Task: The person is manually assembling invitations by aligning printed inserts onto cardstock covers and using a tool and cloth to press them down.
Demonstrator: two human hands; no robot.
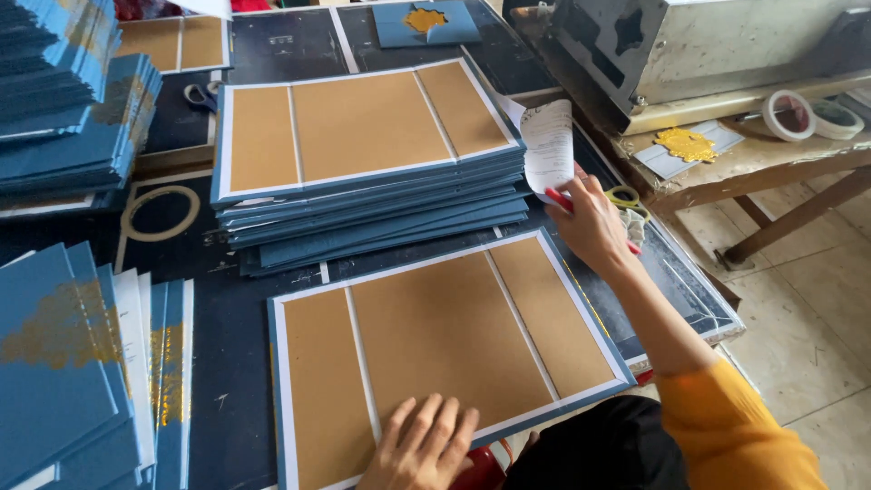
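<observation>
My left hand [425, 446] lies flat, fingers spread, on the near edge of the open cover [445, 349], a blue board with three brown cardboard panels face up and a white margin round them. That grip is open, pressing down and holding nothing. The cover lies square on the dark table [231, 340], right under my palm and reaching away from it toward the stack.

My right hand [592, 222] is out past the cover's far right corner, closed on a red-handled tool [560, 201]; I cannot tell whether it is a brush, a knife or a pen, since only a short piece of red shows at either side of my fingers. Just above that grip a curled white paper sheet [548, 145] stands up, touching or nearly touching my fingertips. Yellow-handled scissors [624, 196] lie just right of it.

I judge I am between pieces: one cover laid out and steadied, the tool in hand at the table's edge. The next move would call for bringing the tool over the panels while my left palm keeps the board from sliding.

Beyond the cover, the stack of covers [367, 163] sits panel side up. Farther left of my left grip, finished blue folders [63, 363] with gold print lean in rows, and a tape ring [161, 213] lies flat.
</observation>
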